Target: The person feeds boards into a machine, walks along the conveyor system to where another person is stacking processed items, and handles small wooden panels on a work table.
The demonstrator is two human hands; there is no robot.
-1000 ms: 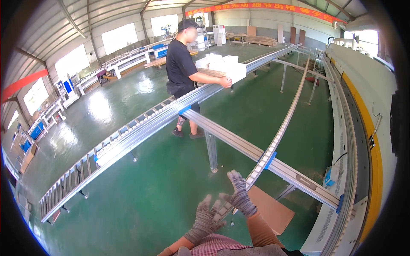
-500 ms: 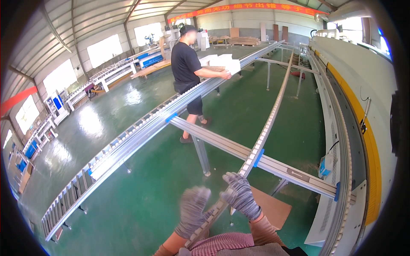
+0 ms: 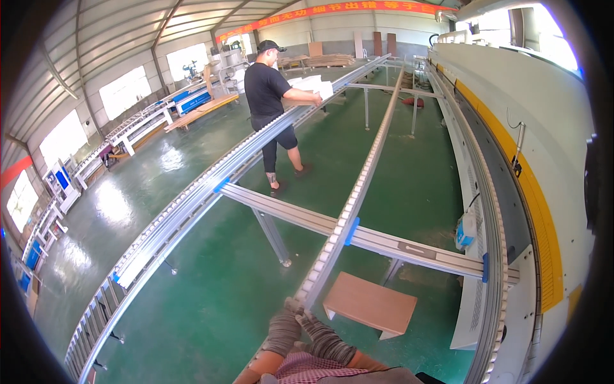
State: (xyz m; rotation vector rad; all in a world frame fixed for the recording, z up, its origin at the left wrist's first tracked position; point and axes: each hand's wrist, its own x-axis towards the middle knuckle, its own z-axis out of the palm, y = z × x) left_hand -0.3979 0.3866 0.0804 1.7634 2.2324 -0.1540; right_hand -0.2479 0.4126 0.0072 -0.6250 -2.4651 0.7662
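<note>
Over the near stretch of a long metal rail lined with white rollers [image 3: 352, 205], the person's left hand [image 3: 284, 324] and right hand [image 3: 316, 328] meet in grey striped knit gloves; their fingers look bunched, though I cannot tell whether they pinch it; the rail crosses a grey metal crossbeam [image 3: 288, 212] between its ends; beyond the crossbeam's near edge stands a low, brown-topped rectangular stand [image 3: 371, 304].

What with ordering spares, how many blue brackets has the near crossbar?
3: one bracket at the left rail, one at the middle rail, one at the right rail.
</note>
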